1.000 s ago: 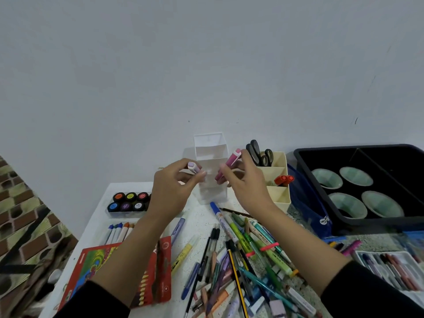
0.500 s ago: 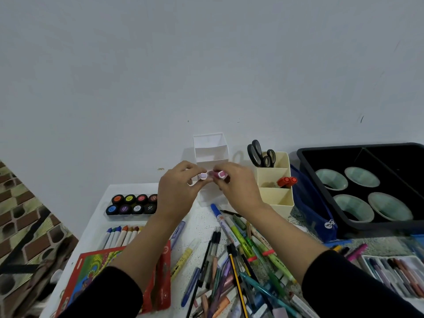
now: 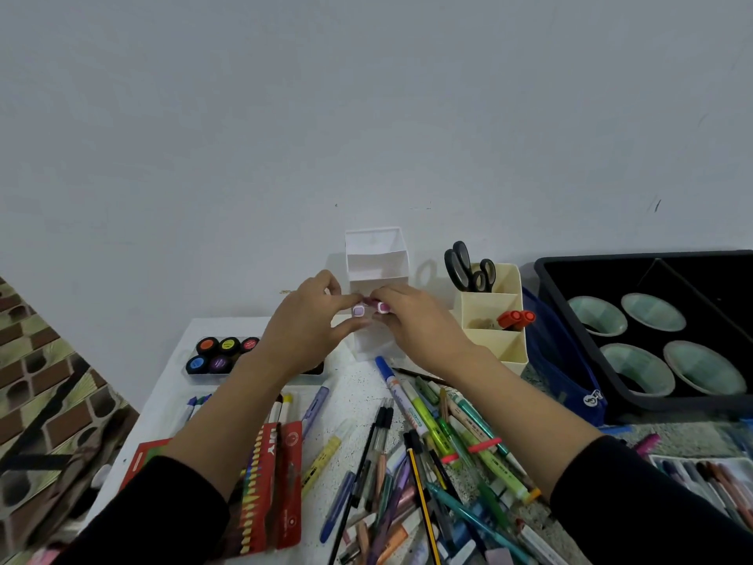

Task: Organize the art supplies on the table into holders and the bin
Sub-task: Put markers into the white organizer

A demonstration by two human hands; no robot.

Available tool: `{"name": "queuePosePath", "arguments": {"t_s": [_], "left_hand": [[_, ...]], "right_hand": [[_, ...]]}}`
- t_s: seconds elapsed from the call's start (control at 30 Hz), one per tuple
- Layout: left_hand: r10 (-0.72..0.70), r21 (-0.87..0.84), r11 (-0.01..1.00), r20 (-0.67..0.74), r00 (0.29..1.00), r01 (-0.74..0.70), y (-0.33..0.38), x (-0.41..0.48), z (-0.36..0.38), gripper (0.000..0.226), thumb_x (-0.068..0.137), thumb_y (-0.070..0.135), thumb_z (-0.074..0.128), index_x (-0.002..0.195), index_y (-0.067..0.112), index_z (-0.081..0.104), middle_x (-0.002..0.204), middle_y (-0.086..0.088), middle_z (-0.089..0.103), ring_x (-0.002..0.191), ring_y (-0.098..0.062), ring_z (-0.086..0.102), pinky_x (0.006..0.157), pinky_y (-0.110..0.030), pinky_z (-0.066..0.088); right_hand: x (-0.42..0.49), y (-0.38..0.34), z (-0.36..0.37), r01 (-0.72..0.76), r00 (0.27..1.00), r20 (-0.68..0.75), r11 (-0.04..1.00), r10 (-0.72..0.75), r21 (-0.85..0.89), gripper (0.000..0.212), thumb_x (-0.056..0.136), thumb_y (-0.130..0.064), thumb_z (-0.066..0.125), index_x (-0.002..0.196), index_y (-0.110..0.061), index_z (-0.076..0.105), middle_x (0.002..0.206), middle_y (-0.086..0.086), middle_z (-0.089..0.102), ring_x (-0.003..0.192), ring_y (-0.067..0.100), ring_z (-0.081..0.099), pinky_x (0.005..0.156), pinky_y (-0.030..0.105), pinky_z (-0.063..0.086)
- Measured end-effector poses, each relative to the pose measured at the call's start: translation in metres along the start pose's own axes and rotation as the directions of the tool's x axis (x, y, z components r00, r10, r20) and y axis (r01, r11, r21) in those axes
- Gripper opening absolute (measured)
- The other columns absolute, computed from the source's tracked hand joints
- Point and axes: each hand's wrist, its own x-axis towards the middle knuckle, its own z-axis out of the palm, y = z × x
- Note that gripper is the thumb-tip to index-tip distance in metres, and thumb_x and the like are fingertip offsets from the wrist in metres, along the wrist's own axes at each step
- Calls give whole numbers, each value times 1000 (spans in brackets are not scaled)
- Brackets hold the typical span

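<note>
My left hand (image 3: 305, 320) pinches a lilac-capped marker (image 3: 358, 310) and my right hand (image 3: 415, 326) pinches a pink-capped marker (image 3: 382, 307). Both caps point toward me, side by side, right in front of the white tiered holder (image 3: 377, 258). The hands hide the holder's lower compartments and the marker bodies. A cream holder (image 3: 495, 320) to the right carries black scissors (image 3: 468, 266) and orange markers (image 3: 516, 319). A black bin (image 3: 570, 352) with several pale green cups stands at the far right. A heap of pens and markers (image 3: 428, 450) lies in front of me.
A set of round paint pots (image 3: 222, 352) sits at the back left, with a red crayon box (image 3: 273, 487) nearer me. A blue pouch (image 3: 562, 360) leans between the cream holder and the bin. A tray of pastels (image 3: 709, 479) lies at the right edge.
Both hands came together and sank toward the white holder. The pink marker, earlier tilted upward in my right hand, now lies low beside the lilac one.
</note>
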Motion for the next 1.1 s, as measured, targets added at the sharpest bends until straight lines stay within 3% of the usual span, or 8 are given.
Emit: {"name": "queuePosePath", "arguments": {"t_s": [0.13,0.27,0.37,0.53,0.63,0.7,0.9,1.1], "left_hand": [[3,-13,1000,85,996,-2,3,-5,-6,42,99,50,48,133,30,62,131,-2,45,102,-14,48,88,-33,49],[-49,-242,969,29,998,55,5,-9,-1,32,102,41,49,127,28,64,130,5,51,112,-6,54,93,-27,48],[-99,-445,892,-29,995,76,6,-14,4,20,100,33,57,116,27,68,116,11,63,107,-3,62,90,-20,52],[-151,-487,872,-166,975,52,11,-16,11,17,98,24,63,110,21,74,107,12,70,101,-2,65,84,-13,50],[-251,-558,819,-135,958,136,15,-15,9,12,95,27,67,106,26,72,103,21,70,94,6,68,72,-11,49],[-297,-595,785,-114,948,175,17,-15,8,10,93,28,70,103,27,69,100,19,71,89,4,70,72,-12,50],[-435,-675,677,-45,899,293,16,-11,8,27,86,30,78,109,25,63,97,9,75,81,-3,73,69,-28,56],[-479,-659,669,-28,878,344,10,-2,10,24,81,28,83,102,21,73,89,9,76,71,-4,73,63,-26,56]], "right_hand": [[1,1,2,-1,999,32,1000,0,15,20,101,-22,53,119,-21,60,119,2,63,98,29,62,77,47,53],[4,1,2,-24,997,73,1000,23,11,17,103,-29,48,114,-20,57,112,3,63,94,29,61,77,48,52],[2,-1,1,-44,995,86,999,42,19,19,105,-31,46,115,-17,55,108,6,64,89,30,60,74,48,51],[3,-4,2,-33,995,98,997,27,67,20,105,-30,44,105,-17,59,97,3,64,82,25,59,71,47,51],[4,-5,2,-36,995,99,997,29,73,20,105,-28,44,106,-16,60,97,4,65,82,26,59,71,45,51],[4,-6,2,-35,995,96,997,28,75,18,106,-25,45,107,-15,60,96,4,65,80,26,58,69,44,50],[7,-1,9,-39,994,102,999,36,33,17,104,-19,46,112,-16,61,105,7,66,87,29,61,72,43,51],[16,3,19,-45,991,124,994,57,-95,18,104,-19,46,116,-15,58,112,8,64,91,32,62,73,44,52]]}}
